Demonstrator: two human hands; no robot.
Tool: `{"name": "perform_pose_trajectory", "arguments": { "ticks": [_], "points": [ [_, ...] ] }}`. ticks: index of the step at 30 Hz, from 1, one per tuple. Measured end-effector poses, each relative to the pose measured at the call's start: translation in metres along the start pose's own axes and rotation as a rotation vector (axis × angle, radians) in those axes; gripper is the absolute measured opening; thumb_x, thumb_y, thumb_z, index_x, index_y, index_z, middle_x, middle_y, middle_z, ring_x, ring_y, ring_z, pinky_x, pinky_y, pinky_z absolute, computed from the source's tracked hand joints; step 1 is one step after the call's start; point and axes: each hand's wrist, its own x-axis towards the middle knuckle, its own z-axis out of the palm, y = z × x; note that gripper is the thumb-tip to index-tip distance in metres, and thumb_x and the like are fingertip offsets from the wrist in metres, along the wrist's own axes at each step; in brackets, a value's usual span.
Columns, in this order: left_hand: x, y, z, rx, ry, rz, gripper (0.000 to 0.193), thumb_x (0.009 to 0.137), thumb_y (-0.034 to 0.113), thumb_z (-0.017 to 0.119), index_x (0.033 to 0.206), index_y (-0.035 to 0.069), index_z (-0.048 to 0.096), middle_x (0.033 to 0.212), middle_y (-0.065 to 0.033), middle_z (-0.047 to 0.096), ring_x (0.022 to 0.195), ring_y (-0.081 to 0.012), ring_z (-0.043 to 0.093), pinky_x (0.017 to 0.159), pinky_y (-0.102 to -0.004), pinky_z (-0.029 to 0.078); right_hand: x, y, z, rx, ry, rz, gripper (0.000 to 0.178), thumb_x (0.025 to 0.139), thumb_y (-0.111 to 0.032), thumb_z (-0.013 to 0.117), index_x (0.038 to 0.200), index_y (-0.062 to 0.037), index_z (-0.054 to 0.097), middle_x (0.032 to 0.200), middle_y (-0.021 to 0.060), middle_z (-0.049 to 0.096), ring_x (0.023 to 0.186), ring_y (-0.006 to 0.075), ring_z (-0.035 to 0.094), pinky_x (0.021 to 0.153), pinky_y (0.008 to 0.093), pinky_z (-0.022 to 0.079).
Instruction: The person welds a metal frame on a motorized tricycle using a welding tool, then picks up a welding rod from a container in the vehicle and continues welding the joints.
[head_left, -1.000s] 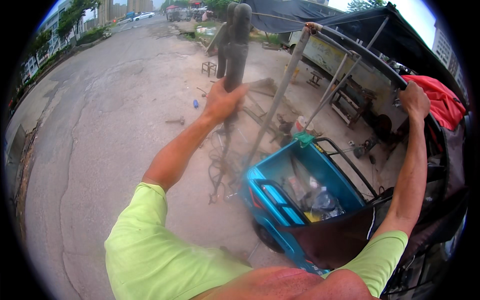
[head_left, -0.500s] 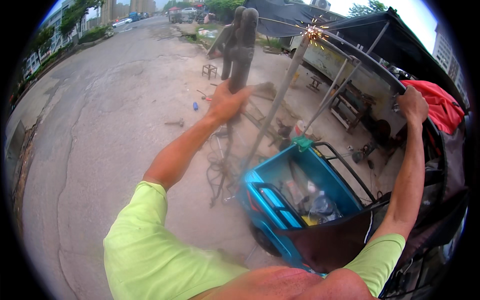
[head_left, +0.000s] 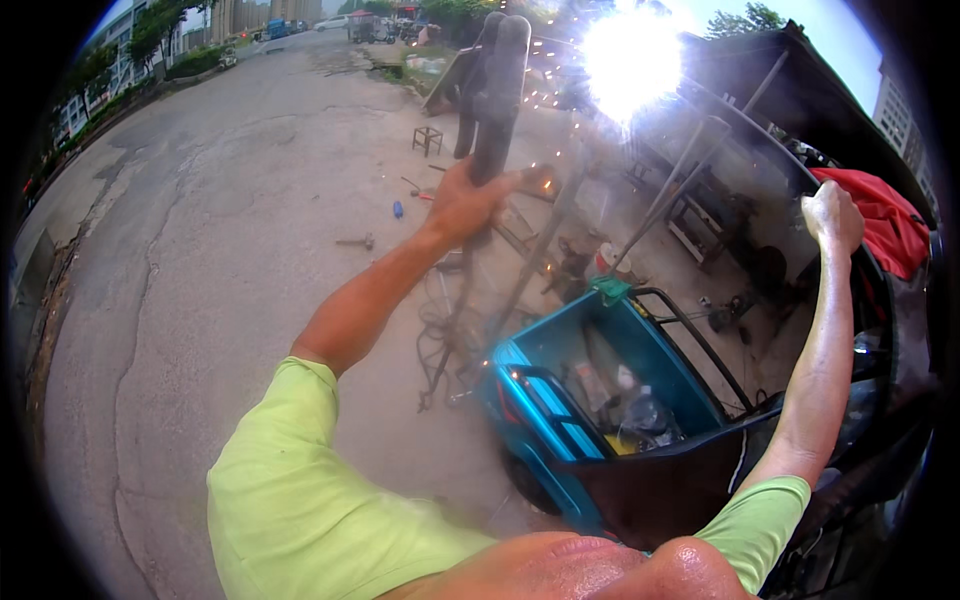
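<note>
My left hand [head_left: 467, 203] is closed around the handle of a dark welding electrode holder [head_left: 500, 95], which points up. A blinding white arc [head_left: 632, 65] glares to the right of the holder's head, throwing sparks and hiding the electrode tip and the joint. Below the glare an upright metal pole [head_left: 545, 235] slants down toward the cart. At the right, my right hand [head_left: 835, 215] is closed on a thin curved frame bar [head_left: 745, 120], beside a bunched red cloth [head_left: 880, 220].
Beneath my arms stands a blue three-wheeled cart [head_left: 540, 350] with bottles and bags in its bed. A hammer [head_left: 355, 242], a blue can-like object [head_left: 398, 210] and a small stool frame [head_left: 427, 140] are on the pavement. A dark awning [head_left: 830, 100] covers workbenches at right.
Small sparks at the pole's top have become a large white arc with sparks scattering wider. The view has shifted slightly; both hands keep their grip.
</note>
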Motion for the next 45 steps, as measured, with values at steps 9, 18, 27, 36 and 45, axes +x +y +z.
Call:
{"name": "perform_pose_trajectory", "arguments": {
  "ticks": [9,18,27,36,45],
  "points": [
    [0.000,0.004,0.003,0.053,0.011,0.008,0.024,0.093,0.021,0.077,0.099,0.003,0.063,0.072,-0.0020,0.062,0.055,-0.0102,0.059,0.051,-0.0289,0.049,-0.001,0.002,-0.002,0.036,0.000,-0.012,0.035,0.094,-0.036,0.065,0.113,-0.0067,0.072,0.113,0.0204,0.076,0.107,0.0428,0.072,0.091,0.0544,0.056],
    [-0.003,0.012,0.009,0.087,-0.004,0.053,0.025,0.094,0.023,0.075,0.099,0.003,0.062,0.070,-0.0016,0.061,0.056,-0.0105,0.059,0.053,-0.0289,0.049,-0.001,0.004,0.000,0.047,0.019,-0.008,0.030,0.092,-0.028,0.061,0.110,-0.0060,0.071,0.113,0.0193,0.076,0.107,0.0421,0.072,0.090,0.0544,0.057],
    [-0.002,0.000,0.004,-0.104,0.019,0.048,0.022,0.096,0.019,0.074,0.103,0.002,0.062,0.073,-0.0024,0.062,0.058,-0.0112,0.060,0.054,-0.0287,0.051,0.001,0.003,-0.001,0.061,-0.012,-0.001,0.030,0.090,-0.026,0.060,0.108,-0.0056,0.074,0.112,0.0217,0.075,0.105,0.0422,0.073,0.088,0.0532,0.058],
    [-0.010,-0.015,-0.011,-0.031,0.023,0.049,0.034,0.091,0.029,0.080,0.103,0.001,0.063,0.078,-0.0019,0.063,0.060,-0.0087,0.060,0.054,-0.0269,0.049,0.000,0.002,0.000,0.043,-0.019,-0.010,0.033,0.090,-0.032,0.065,0.109,-0.0063,0.074,0.111,0.0216,0.076,0.104,0.0416,0.073,0.089,0.0532,0.057],
    [-0.011,-0.031,-0.016,-0.024,0.035,0.023,0.038,0.090,0.032,0.080,0.105,0.001,0.064,0.077,-0.0022,0.065,0.060,-0.0101,0.061,0.054,-0.0276,0.050,0.005,0.001,0.006,0.015,-0.049,-0.004,0.035,0.092,-0.036,0.063,0.113,-0.0091,0.072,0.114,0.0215,0.075,0.107,0.0428,0.072,0.088,0.0541,0.056]
  ]
}}
